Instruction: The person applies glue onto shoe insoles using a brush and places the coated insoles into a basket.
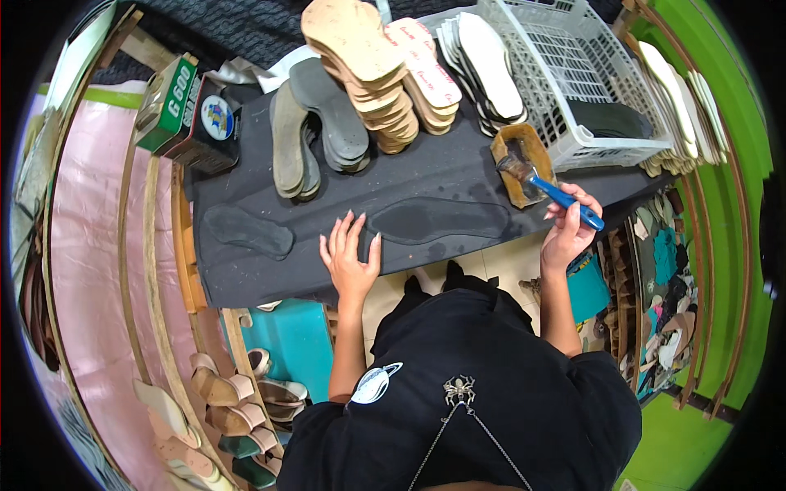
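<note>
My right hand [569, 233] is closed round the blue handle of a paintbrush [565, 196]. Its bristles are down inside a small yellowish-brown tub [512, 186] with dark residue in it. My left hand [354, 260] rests palm down on the black-covered table [327, 282], fingers spread, holding nothing. Just right of its fingertips lies a dark insole [438, 221], flat, with a darker, damp-looking middle. Another dark insole piece [248, 232] lies flat to the left of that hand.
Stacks of grey insoles [340, 123], tan insoles [389, 98] and white insoles [487, 61] line the back. A white plastic crate [589, 155] stands at the right rear, metal cans [205, 123] at the left. Shoe-filled racks [229, 393] flank me.
</note>
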The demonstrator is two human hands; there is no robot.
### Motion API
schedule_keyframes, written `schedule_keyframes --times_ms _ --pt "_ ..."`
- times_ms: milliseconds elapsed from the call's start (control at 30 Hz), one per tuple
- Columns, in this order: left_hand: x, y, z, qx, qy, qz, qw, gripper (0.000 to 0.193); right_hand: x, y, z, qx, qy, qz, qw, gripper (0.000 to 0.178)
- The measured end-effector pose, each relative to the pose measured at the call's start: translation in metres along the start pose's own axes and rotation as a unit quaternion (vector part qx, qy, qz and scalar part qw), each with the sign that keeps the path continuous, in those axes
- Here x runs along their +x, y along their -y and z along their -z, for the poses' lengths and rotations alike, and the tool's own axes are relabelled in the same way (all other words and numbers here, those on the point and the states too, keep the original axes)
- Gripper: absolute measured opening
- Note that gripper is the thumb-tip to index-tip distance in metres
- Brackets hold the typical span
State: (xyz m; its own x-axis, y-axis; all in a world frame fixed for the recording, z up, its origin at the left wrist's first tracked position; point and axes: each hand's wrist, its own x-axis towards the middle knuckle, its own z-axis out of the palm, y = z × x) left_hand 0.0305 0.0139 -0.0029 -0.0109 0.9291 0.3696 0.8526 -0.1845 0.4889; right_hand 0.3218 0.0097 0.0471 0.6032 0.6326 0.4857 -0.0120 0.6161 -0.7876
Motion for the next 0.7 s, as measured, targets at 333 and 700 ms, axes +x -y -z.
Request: schedule_keyframes --times_ms 333,700 --pt "-0.005 0.004 -0.006 0.021 -0.036 -0.015 0.999 0.034 -0.070 -0.022 -0.055 0.090 0.228 -0.164 0.955 0.018" --pt "-0.004 0.005 -0.003 0.018 -0.009 0.006 1.000 0.033 -0.075 -0.035 -0.070 -0.019 0.395 0.005 0.918 0.021"
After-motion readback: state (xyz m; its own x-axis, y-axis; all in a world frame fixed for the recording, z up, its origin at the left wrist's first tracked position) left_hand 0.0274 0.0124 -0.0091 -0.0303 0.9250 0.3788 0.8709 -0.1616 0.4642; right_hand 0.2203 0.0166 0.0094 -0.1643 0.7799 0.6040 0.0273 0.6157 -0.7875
